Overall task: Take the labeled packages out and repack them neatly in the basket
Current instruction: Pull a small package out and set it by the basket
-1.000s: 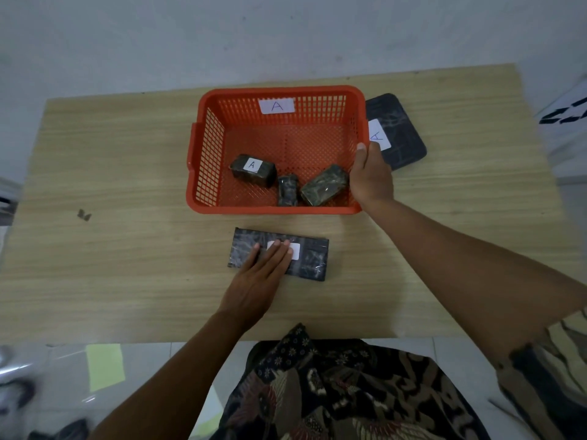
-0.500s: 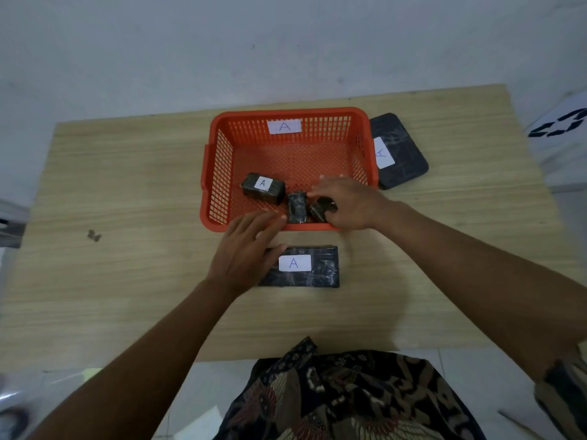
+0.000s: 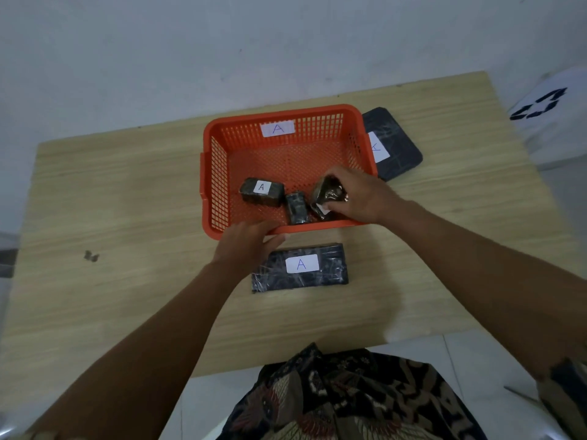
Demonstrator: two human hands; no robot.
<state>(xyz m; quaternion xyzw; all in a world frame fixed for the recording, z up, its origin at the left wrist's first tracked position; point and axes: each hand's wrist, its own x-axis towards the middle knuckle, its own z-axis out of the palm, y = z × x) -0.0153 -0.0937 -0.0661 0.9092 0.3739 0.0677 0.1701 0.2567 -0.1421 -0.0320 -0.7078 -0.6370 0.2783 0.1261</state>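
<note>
- The orange basket sits on the wooden table, with a white "A" tag on its far wall.
- In the basket, near its front left, lies a dark block with an "A" label facing up.
- Just right of that block, against the basket's front wall, lies a small block; no label shows on it.
- At the basket's front right a third block is tilted up, a white label showing at its lower end.
- In front of the basket, on the table, lies a long flat pack, label "A" up.
- Behind the basket's right wall lies a flat square pack, partly hidden.
- The left hand rests at the basket's front rim, fingers loosely curled against it, holding nothing I can see.
- The right hand reaches into the basket and grips the tilted block, fingers closed around it.
</note>
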